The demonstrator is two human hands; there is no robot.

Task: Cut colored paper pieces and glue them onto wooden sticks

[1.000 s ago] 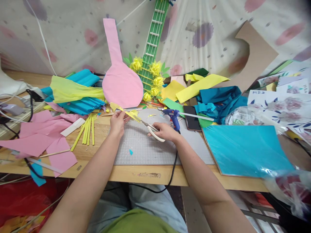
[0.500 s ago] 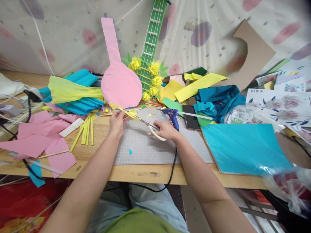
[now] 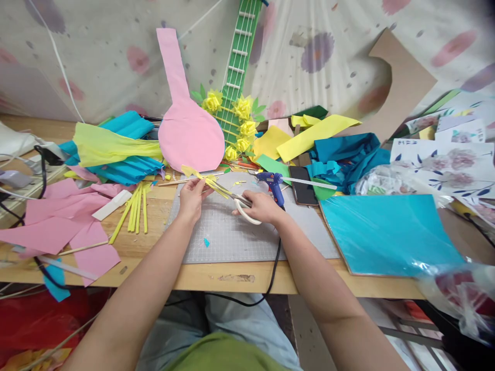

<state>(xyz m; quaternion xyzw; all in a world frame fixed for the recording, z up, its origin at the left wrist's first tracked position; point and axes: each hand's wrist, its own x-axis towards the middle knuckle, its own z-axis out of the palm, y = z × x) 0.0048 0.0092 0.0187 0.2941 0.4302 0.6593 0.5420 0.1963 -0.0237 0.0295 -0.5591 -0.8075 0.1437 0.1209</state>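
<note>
My left hand (image 3: 192, 198) pinches a strip of yellow crepe paper (image 3: 212, 181) above the grey cutting mat (image 3: 232, 242). Closed around the white handles of a pair of scissors (image 3: 246, 210), my right hand (image 3: 260, 205) keeps the blades up against the yellow paper. A blue glue gun (image 3: 274, 186) with a long white glue stick sits just beyond my right hand. Behind my left hand leans a pink paper-covered shape (image 3: 191, 136) with a round body and long neck. Yellow paper flowers (image 3: 244, 108) trim a green model instrument (image 3: 234, 87) next to it.
Rolled yellow strips (image 3: 136, 208) and pink paper scraps (image 3: 73, 216) lie to the left. On the right are a phone (image 3: 303, 185), a turquoise board (image 3: 390, 234) and crumpled blue paper (image 3: 348, 159). The glue gun's black cord (image 3: 275, 268) hangs over the table edge.
My left hand and the yellow paper have shifted slightly right, towards the scissors. More of the paper's cut end now lies along the blades. The rest of the table looks the same.
</note>
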